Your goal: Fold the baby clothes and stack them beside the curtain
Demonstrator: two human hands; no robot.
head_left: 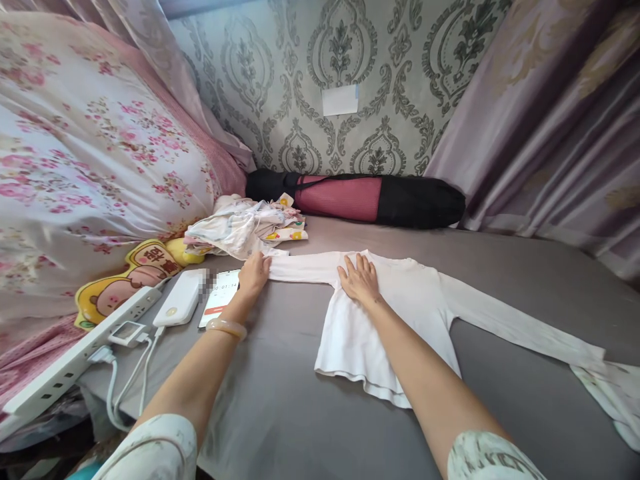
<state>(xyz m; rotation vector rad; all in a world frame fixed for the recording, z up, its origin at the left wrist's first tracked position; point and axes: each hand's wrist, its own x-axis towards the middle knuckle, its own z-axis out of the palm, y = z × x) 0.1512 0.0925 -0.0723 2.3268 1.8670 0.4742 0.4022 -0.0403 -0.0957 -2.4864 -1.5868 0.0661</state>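
A small white long-sleeved shirt (390, 320) lies spread flat on the grey bed sheet (280, 400), sleeves stretched out to both sides. My right hand (359, 277) rests flat on the shirt's shoulder, fingers spread. My left hand (253, 272) lies at the cuff end of the left sleeve, fingers curled down on the fabric. A pale bangle (226, 327) sits on my left wrist.
A pile of small patterned clothes (245, 227) lies behind the left hand. A phone (220, 297), a white power bank (181, 297), a power strip (75, 360) with cables and a yellow cartoon cushion (130, 277) sit at left. A rolled mat in a black bag (360, 198) lies along the wall.
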